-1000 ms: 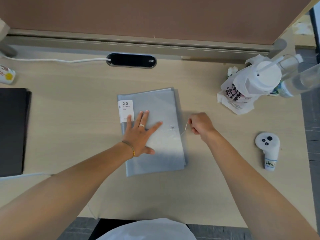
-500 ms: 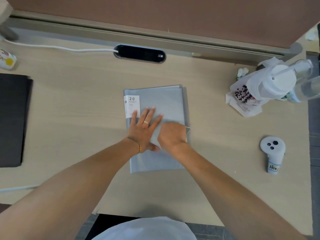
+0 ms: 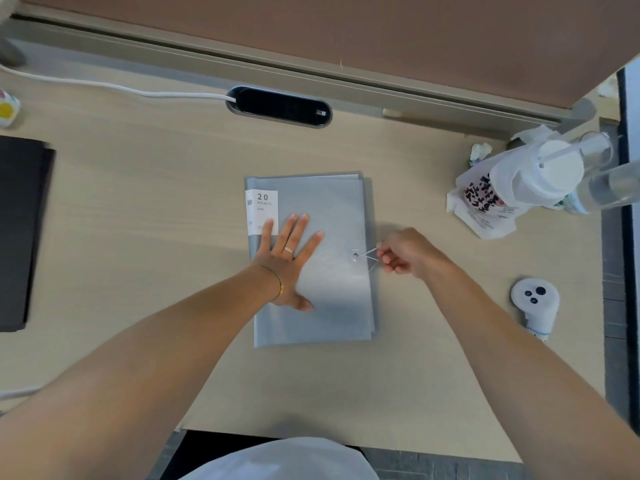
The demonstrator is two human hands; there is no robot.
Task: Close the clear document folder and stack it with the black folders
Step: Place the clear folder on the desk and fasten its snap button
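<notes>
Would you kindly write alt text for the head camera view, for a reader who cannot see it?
Seen from above, a left hand presses flat on a closed clear document folder on a wooden desk, while the right hand pulls its thin elastic cord at the button clasp. Black folders lie far left.

Black folders (image 3: 20, 233) are running off the left edge; count not readable. Left hand (image 3: 289, 261) is covering part of the clear folder (image 3: 332, 299) and the label's (image 3: 262, 212) lower corner. Small print under "20 POCKETS" too fine to read. Bottle (image 3: 613, 183) is leaving frame at right, blurred.
</notes>
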